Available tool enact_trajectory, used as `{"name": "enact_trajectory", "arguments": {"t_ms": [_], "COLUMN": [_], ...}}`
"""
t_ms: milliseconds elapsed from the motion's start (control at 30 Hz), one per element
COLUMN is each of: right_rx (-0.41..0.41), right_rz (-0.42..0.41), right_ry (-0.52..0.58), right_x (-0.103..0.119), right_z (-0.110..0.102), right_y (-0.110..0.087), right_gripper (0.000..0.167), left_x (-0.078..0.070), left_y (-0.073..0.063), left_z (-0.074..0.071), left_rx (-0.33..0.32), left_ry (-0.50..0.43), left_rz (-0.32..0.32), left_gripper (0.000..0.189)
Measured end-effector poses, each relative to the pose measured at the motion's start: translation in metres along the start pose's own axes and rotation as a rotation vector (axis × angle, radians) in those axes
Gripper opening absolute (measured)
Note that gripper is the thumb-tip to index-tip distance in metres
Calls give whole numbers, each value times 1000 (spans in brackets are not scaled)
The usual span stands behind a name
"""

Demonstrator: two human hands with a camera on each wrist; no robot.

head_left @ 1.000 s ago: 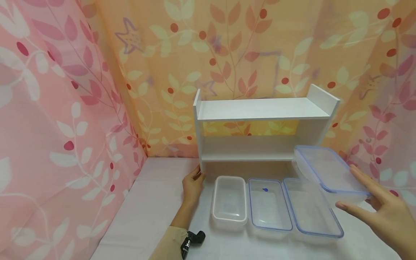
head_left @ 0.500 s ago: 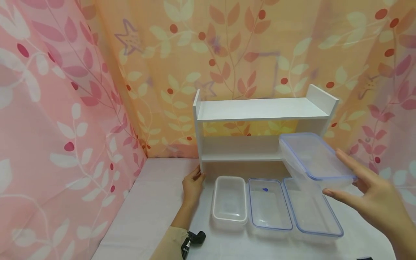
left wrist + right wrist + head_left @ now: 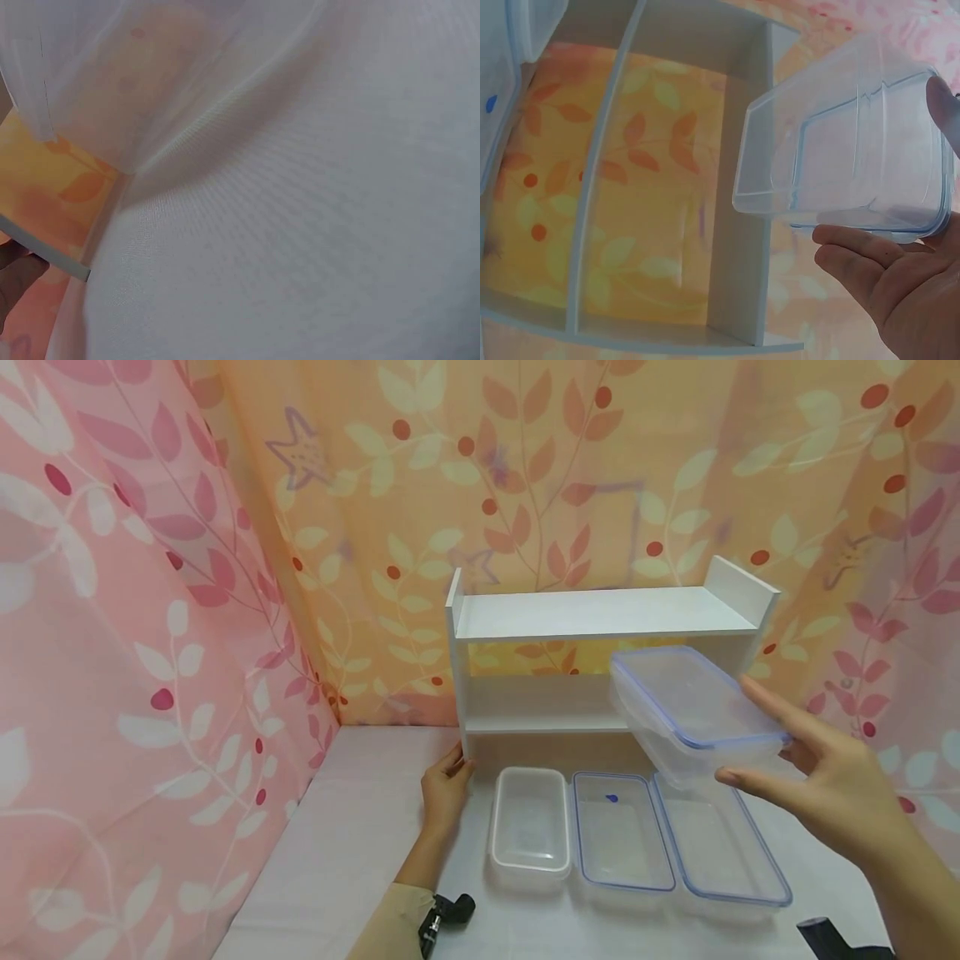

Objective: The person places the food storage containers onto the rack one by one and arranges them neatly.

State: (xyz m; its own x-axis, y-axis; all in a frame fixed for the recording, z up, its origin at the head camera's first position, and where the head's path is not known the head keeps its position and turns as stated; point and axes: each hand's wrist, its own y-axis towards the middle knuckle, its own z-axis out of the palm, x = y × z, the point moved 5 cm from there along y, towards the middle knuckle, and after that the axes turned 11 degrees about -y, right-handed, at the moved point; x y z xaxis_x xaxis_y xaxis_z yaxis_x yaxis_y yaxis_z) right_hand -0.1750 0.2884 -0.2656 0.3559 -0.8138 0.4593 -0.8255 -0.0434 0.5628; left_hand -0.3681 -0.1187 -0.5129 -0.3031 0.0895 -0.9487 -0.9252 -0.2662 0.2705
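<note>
My right hand (image 3: 840, 777) holds a clear food container with a blue-edged lid (image 3: 693, 697) by its near end. The container is raised in front of the right half of a white two-tier shelf (image 3: 607, 614). Seen from the right wrist, the fingers (image 3: 862, 247) lie along one side of the container (image 3: 840, 150) and the thumb on the other. At the shelf's lower left corner, my left hand (image 3: 444, 789) grips the edge of the side panel. The left wrist view catches fingers (image 3: 21, 277) pinching that white panel (image 3: 49, 251).
Three more clear containers stand in a row before the shelf: a white-rimmed one (image 3: 530, 827), a blue-rimmed one with a blue mark (image 3: 624, 843) and another blue-rimmed one (image 3: 731, 852). A white cloth (image 3: 322, 843) covers the table. Floral curtains (image 3: 360, 527) hang behind and at the sides.
My right hand has carried the container left and upward, from the shelf's right side to before its right half. The left hand stays at the shelf's corner.
</note>
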Motion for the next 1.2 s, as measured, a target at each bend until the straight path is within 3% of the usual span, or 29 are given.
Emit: {"name": "enact_trajectory", "arguments": {"t_ms": [233,533,1200], "right_rx": [12,-13,40], "right_rz": [-10,-17,-21], "right_ry": [-6,77,106], "right_x": [19,33,75], "right_z": [3,6,12], "right_y": [14,28,62], "right_gripper": [100,99,97], "left_x": [0,-2,0], "left_y": [0,0,3], "left_z": [0,0,-1], "left_rx": [1,16,2], "left_ry": [7,12,28], "left_rz": [-16,-8,13], "left_gripper": [41,42,42]}}
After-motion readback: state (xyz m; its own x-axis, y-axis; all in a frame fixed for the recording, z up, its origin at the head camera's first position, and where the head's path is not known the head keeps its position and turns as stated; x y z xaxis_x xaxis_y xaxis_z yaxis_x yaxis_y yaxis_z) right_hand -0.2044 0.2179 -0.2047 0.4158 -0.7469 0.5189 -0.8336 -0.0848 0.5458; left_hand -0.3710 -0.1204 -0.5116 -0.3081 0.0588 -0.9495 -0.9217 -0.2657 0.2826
